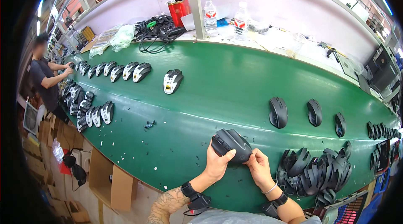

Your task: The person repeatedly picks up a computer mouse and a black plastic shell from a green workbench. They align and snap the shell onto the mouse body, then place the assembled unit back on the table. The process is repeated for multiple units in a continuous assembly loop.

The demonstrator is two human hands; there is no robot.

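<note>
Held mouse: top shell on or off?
On: the mouse shows a black shell over its back, between left hand and right hand. Fully seated: cannot tell.

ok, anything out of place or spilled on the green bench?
Yes: small dark parts clumped on the green bench, left of the held mouse, plus scattered white flecks. Looks like stray debris beside the neatly rowed mice.

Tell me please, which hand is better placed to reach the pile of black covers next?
Probably the right hand: it is nearer to the black covers, while the left hand, farther away, grips the mouse at its left side.
</note>
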